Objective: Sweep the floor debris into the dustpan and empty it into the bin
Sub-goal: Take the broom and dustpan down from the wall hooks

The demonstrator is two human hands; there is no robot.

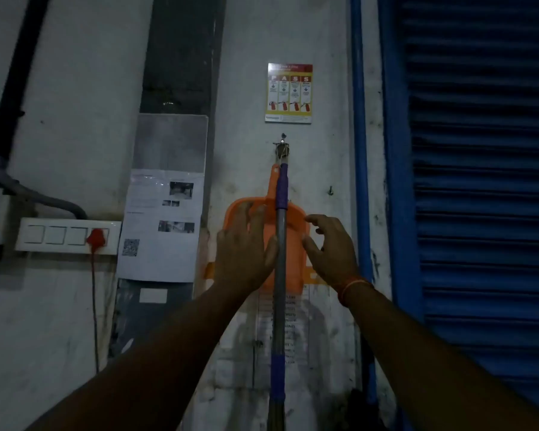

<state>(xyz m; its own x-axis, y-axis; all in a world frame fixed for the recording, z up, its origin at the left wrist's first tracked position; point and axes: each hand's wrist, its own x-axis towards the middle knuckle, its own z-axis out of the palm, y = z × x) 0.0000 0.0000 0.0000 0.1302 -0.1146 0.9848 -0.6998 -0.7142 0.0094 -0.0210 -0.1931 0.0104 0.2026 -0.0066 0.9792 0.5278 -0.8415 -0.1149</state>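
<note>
An orange dustpan (294, 244) hangs flat against the white wall from a hook (282, 146). In front of it hangs a broom by its grey handle (280, 269) with purple grips, from the same hook. My left hand (245, 247) is spread open just left of the handle, fingers over the dustpan's left side, thumb at the handle. My right hand (330, 247) is open and curled just right of the handle, in front of the dustpan's right edge. Neither hand grips anything. No bin and no floor debris are in view.
A blue roller shutter (479, 213) fills the right side, with a blue pipe (358, 150) beside it. A fire-extinguisher poster (289, 93) hangs above the hook. Paper notices (162, 225) and a switch panel (67, 236) with a red plug are to the left.
</note>
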